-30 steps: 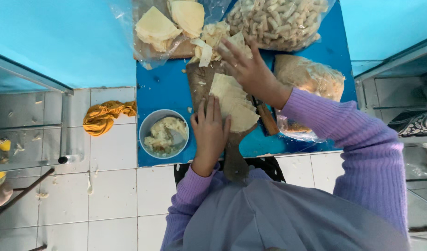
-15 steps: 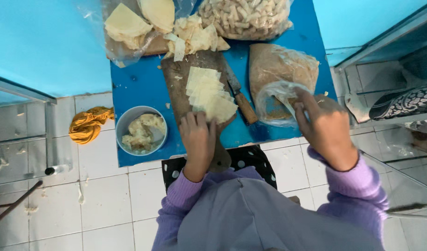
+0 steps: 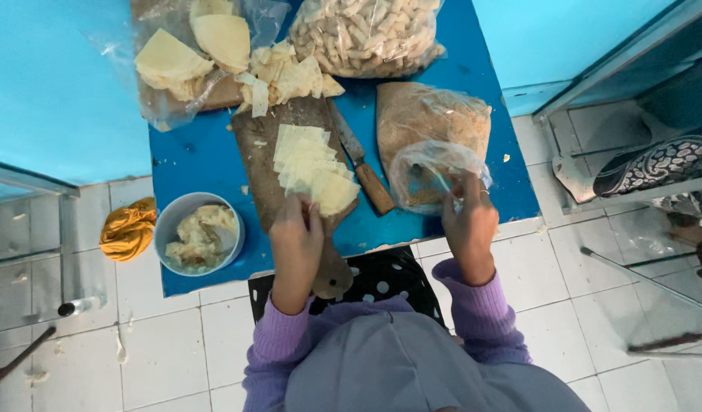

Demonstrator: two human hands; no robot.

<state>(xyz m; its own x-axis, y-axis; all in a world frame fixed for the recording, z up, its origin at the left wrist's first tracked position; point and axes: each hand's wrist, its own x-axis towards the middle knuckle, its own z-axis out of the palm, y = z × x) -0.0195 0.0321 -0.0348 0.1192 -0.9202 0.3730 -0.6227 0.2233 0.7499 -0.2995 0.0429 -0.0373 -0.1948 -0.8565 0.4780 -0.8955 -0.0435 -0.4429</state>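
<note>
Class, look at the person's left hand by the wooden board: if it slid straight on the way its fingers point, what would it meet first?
The left hand points up the brown wooden cutting board. It would first meet the fanned stack of pale yellow dough sheets, which its fingertips seem to touch already, though depth is hard to judge.

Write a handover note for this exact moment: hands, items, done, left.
Left hand: rests on the near end of the wrapper stack on the board.
Right hand: grips the open mouth of the crumb bag.
Knife: lies free on the blue table, between board and bag.
Bowl of filling: left of the board.
Done: wrappers cut and stacked.
Left: no wrapper filled yet; bowl untouched.
</note>
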